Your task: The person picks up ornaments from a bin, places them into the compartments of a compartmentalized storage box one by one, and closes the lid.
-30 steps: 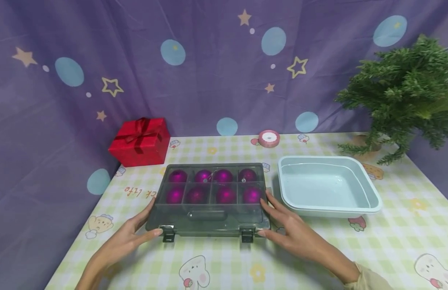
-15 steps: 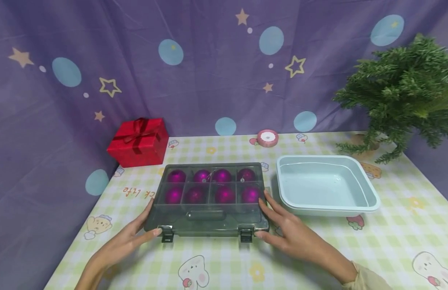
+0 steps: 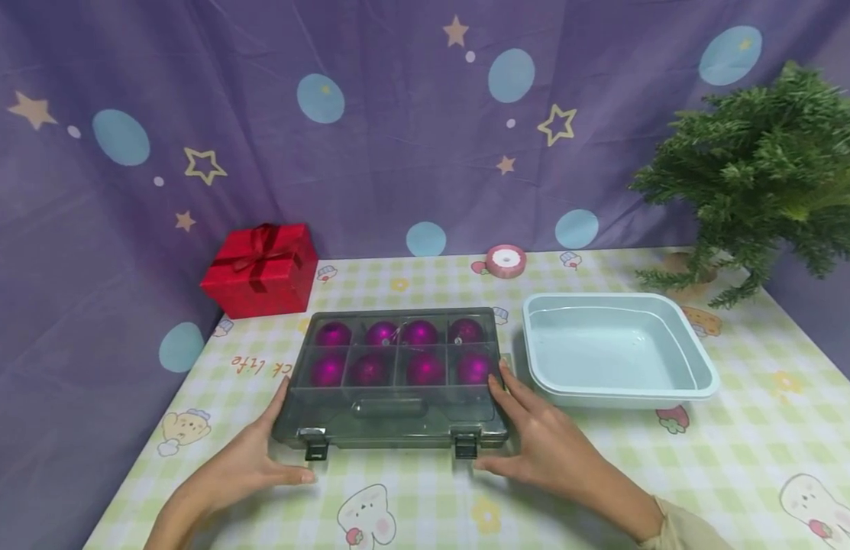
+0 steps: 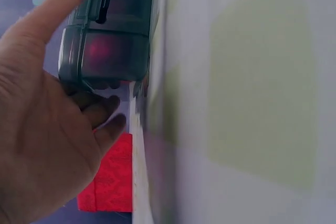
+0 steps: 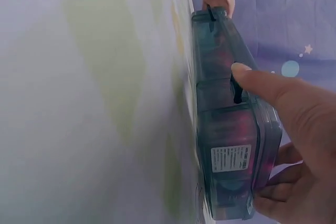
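A grey see-through plastic storage case [image 3: 390, 409] lies with its lid down on the table in the head view. Several shiny magenta bauble ornaments [image 3: 425, 369] sit in its compartments. Two dark latches [image 3: 317, 449] jut from the front edge. My left hand [image 3: 242, 462] is at the case's left side, fingers extended along it and thumb held out in front of the left latch. On the opposite side, my right hand [image 3: 555, 451] has its fingers against the case's right edge. Its thumb is straight, close to the right latch [image 5: 236, 90]; whether it touches is unclear.
A pale blue plastic basin [image 3: 620, 393] stands right of the case. Behind are a red gift box [image 3: 263, 271] at left, a pink ribbon roll [image 3: 505, 262] and a small artificial pine tree [image 3: 761, 176] at right. A checked cloth [image 3: 425, 496] covers the table.
Both thumbs have come away from the case's front edge and moved toward me. The fingers stay at its sides. The head view has shifted slightly.
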Available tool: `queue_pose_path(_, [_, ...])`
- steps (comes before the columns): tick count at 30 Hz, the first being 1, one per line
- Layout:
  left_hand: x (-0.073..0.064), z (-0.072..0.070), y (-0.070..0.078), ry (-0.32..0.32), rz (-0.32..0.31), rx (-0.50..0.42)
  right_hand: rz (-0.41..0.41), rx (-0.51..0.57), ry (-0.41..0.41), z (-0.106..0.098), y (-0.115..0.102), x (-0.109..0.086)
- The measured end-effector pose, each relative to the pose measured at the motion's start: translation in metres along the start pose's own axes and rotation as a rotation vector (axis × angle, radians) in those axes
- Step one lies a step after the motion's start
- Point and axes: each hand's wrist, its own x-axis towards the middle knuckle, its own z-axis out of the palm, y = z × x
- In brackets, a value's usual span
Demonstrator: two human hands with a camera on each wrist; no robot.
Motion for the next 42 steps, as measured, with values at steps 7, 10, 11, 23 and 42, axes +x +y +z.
queue_pose_path(7, [0.0013, 0.0038, 0.0044, 0.037, -0.02, 0.087, -0.031, -0.061, 0.054, 0.004, -0.0018, 0.0011])
queue_pose_path(10, [0.0021, 0.005, 0.0049, 0.06, -0.017, 0.109, -0.019, -0.032, 0.067, 0.0043, -0.0008, 0.0009])
queue_pose_path(11, [0.0023, 0.0052, 0.0049, 0.069, -0.013, 0.116, -0.015, -0.021, 0.073, 0.0041, -0.0005, 0.0008])
queue_pose_path(23, [0.0031, 0.0057, 0.0046, 0.127, 0.06, 0.2, 0.004, 0.017, 0.087, 0.0032, 0.0016, 0.0011])
queue_pose_path(42, [-0.0023, -0.0026, 0.0053, 0.038, -0.063, 0.219, 0.02, 0.022, 0.082, 0.0054, 0.001, 0.0008])
